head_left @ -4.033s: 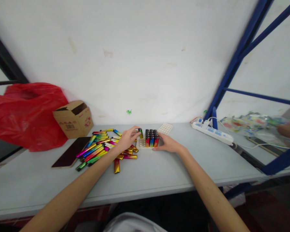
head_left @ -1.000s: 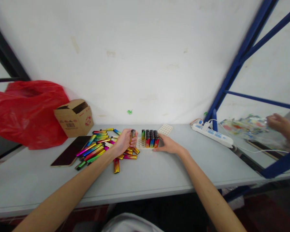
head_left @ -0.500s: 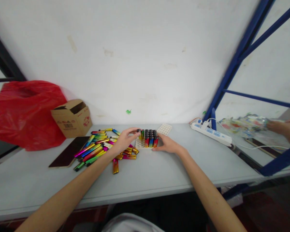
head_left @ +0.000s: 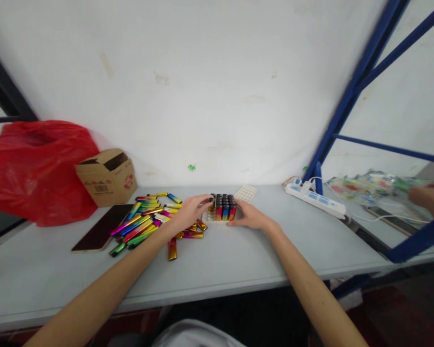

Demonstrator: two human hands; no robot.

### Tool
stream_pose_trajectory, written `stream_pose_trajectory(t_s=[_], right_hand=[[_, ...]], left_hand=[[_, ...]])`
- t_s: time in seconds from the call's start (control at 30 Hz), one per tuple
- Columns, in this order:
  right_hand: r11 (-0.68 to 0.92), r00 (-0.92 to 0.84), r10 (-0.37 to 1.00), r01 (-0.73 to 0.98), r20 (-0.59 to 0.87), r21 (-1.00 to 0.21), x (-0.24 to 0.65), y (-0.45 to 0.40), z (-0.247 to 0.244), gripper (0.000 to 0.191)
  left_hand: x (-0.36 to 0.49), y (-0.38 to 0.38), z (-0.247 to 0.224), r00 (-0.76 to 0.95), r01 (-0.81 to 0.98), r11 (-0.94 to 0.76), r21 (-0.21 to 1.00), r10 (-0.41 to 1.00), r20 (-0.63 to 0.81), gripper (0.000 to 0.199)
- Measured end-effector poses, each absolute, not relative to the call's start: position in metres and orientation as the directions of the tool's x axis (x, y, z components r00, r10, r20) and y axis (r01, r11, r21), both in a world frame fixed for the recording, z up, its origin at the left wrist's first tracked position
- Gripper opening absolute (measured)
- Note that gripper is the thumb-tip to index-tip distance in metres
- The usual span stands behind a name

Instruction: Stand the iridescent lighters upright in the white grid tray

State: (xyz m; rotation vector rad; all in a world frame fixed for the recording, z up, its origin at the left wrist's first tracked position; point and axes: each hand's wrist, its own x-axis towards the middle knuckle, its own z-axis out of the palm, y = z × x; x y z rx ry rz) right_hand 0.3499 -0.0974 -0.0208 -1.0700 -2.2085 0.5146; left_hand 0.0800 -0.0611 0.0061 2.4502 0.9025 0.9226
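Several lighters (head_left: 225, 208) with black tops and shiny multicoloured bodies stand upright in rows in a pale tray (head_left: 209, 218) with small cells. My left hand (head_left: 192, 210) is closed, its fingertips pinching the dark top of a lighter (head_left: 211, 201) over the tray's left part, where bare cells show. Around the right end of the tray and its lighters, my right hand (head_left: 251, 215) is closed, thumb at the front and fingers behind. A loose pile of metallic-coloured lighters (head_left: 141, 226) lies left of the tray, partly behind my left forearm.
A dark tablet-like slab (head_left: 103, 229) lies left of the pile, near a cardboard box (head_left: 110, 180) and a red plastic bag (head_left: 39, 173). Behind the tray rests another pale celled tray (head_left: 246, 193). To the right are a power strip (head_left: 314, 198), a blue frame (head_left: 332, 125) and another person's hand (head_left: 428, 197).
My left hand has shifted slightly right and inward over the tray with the lighter at its fingertips. My right hand stays in place. The other person's hand at far right has moved right.
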Motion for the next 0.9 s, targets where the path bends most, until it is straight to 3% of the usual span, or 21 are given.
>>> stream_pose_trajectory(t_s=[0.23,0.43,0.9], right_hand=[[0.594,-0.478,0.801,0.563,0.360,-0.574,0.350,-0.096,-0.022,0.076],[0.581,-0.472,0.811,0.578,0.346,-0.573,0.351,-0.098,-0.021,0.075],[0.581,-0.468,0.810,0.562,0.353,-0.588,0.350,-0.097,-0.021,0.076]], left_hand=[[0.077,-0.060,0.008,0.590,0.413,-0.712,0.569,0.684,0.429,0.038],[0.084,-0.061,0.002,0.483,0.480,-0.707,0.519,0.707,0.516,0.036],[0.087,-0.060,-0.003,0.504,0.377,-0.626,0.682,0.757,0.416,0.030]])
